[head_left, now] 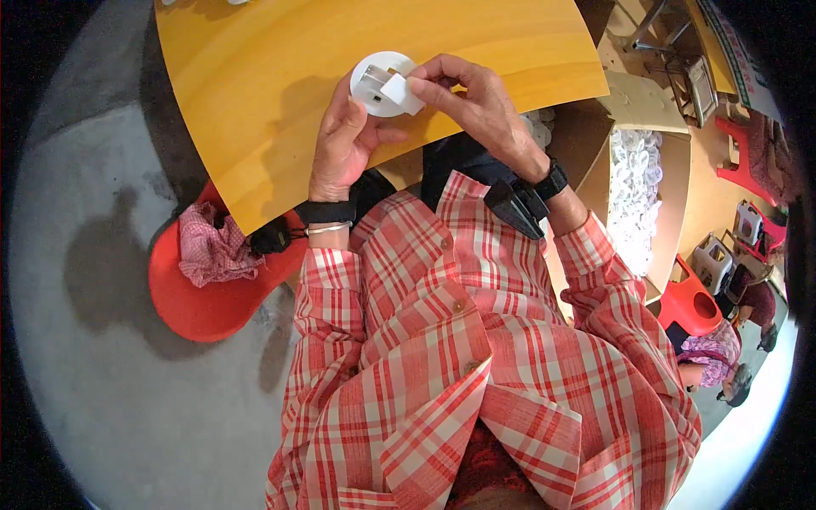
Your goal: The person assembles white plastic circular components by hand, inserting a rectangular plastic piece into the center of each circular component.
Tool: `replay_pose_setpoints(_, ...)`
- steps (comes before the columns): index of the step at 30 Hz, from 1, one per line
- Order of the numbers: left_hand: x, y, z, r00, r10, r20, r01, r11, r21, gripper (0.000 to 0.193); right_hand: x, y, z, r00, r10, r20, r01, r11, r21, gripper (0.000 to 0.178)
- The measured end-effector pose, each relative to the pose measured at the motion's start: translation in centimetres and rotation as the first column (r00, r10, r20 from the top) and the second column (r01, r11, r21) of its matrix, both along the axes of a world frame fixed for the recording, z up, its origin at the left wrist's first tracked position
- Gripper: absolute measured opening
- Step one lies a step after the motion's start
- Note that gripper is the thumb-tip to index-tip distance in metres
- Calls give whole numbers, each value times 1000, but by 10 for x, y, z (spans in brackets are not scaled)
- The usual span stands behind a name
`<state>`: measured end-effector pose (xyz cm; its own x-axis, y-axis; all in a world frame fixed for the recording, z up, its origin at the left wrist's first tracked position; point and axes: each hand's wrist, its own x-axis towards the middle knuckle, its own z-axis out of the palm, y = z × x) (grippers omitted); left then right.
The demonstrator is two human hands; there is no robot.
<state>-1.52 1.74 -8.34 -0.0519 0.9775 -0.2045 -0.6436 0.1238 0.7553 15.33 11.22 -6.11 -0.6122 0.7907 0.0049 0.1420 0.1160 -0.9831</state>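
Note:
Above the near edge of the yellow wood-grain table, my left hand [338, 151] holds a round white plastic housing [360, 83] by its rim, fingers and thumb closed on it. The housing's open face shows a silvery metal part and a small dark spot. My right hand [480, 102] pinches a small white rectangular piece [399, 92] between thumb and fingers. This piece lies over the right side of the housing and covers part of its inside. Whether the two are joined, I cannot tell.
The yellow table [280, 68] spreads ahead of me. At my right stands an open cardboard box [673, 183] full of clear-white round pieces [633, 187]. A red chair [191, 306] with a pink checked cloth [212, 251] is at left. Red stools [690, 302] and people are farther right.

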Motion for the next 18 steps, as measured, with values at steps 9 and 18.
replay_pose_setpoints(9,0,0,-1,1000,20,-13,-20,999,44,60,2,13,7,994,-67,-81,66,998,-10,23)
replay_pose_setpoints(18,2,1,-2,999,34,-2,-34,999,-1,69,-13,9,19,992,-76,98,44,956,289,19)
